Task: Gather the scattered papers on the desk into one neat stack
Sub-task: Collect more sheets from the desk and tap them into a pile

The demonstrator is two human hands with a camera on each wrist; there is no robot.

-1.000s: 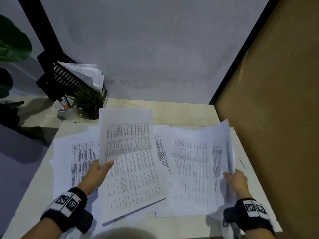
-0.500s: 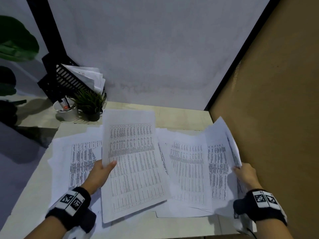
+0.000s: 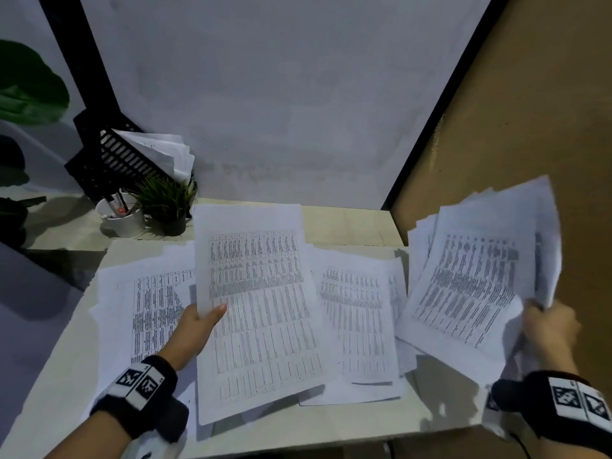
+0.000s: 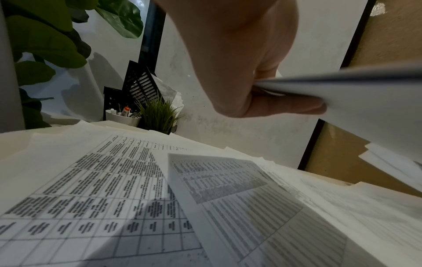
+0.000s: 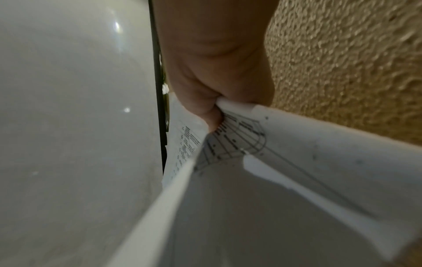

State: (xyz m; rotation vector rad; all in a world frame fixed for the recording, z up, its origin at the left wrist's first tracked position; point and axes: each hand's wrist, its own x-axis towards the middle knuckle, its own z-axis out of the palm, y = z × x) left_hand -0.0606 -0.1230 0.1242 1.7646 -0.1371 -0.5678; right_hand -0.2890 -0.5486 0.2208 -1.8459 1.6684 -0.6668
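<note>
Printed white sheets lie spread over the light desk (image 3: 344,223). My left hand (image 3: 195,321) pinches the left edge of a printed sheet (image 3: 258,306) held above the others, thumb on top; the left wrist view shows that hand (image 4: 255,84) pinching the sheet's edge (image 4: 342,79). My right hand (image 3: 546,326) grips a bundle of several sheets (image 3: 470,279) lifted off the desk at the right, tilted and fanned. In the right wrist view the hand (image 5: 214,101) clamps the bundle's corner (image 5: 239,137). Loose sheets (image 3: 357,313) lie flat between the hands, and others (image 3: 152,303) at the left.
A black slotted file tray (image 3: 116,160) with papers stands at the back left, next to a white pen cup (image 3: 122,217) and a small potted grass plant (image 3: 169,203). A brown textured wall (image 3: 530,111) runs close along the right. A large leafy plant (image 3: 23,84) is far left.
My right hand has raised its bundle of sheets off the desk and swung it up and to the right. The left hand and its sheet have barely moved.
</note>
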